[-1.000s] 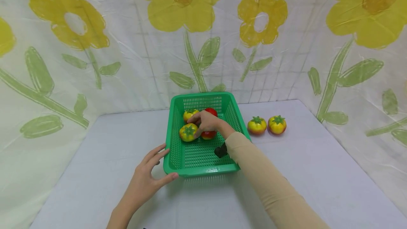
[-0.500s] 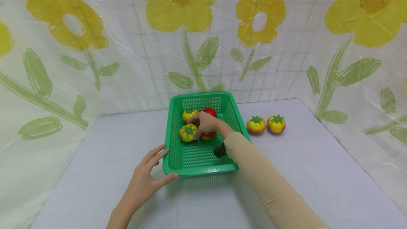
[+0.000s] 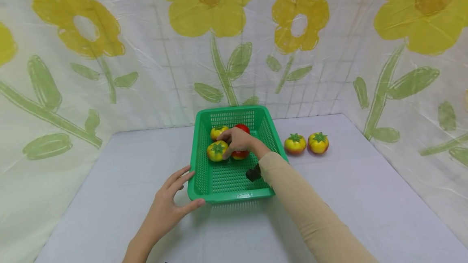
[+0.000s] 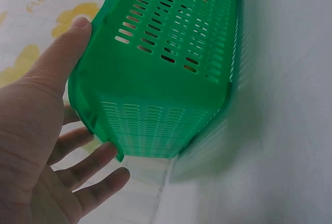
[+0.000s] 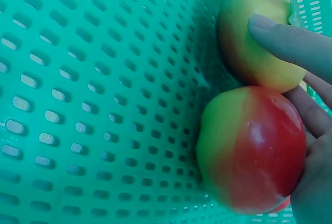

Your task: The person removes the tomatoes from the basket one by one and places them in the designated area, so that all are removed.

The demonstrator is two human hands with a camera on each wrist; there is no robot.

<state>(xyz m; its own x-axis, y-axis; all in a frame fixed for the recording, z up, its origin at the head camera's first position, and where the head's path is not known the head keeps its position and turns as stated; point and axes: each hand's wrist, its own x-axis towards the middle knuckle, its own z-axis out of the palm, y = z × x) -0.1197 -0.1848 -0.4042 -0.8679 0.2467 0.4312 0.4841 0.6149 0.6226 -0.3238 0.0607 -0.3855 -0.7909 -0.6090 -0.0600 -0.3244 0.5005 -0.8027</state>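
Observation:
Inside the green plastic basket (image 3: 237,195), my right hand (image 3: 239,139) pinches a yellow and red toy tomato (image 3: 215,152) with a green star-shaped top. In the right wrist view, the thumb lies on that tomato (image 5: 249,32) and the other fingers are partly hidden behind it. A red and green toy apple (image 5: 249,151) sits beside it, against the palm. Another yellow tomato (image 3: 218,133) and a red fruit (image 3: 243,128) lie farther back, partly covered by the hand. My left hand (image 3: 166,202) spans the basket's near left corner, fingers spread, thumb touching the rim in the left wrist view.
Two more yellow and red toy tomatoes (image 3: 295,144) stand side by side on the white table (image 3: 146,153), right of the basket. A white curtain (image 3: 146,52) with yellow flowers hangs behind the table. A small black device (image 3: 253,173) sits at the right wrist.
The pinched toy tomato has shifted very slightly up in the head view. Both hands and the basket stay almost exactly where they were.

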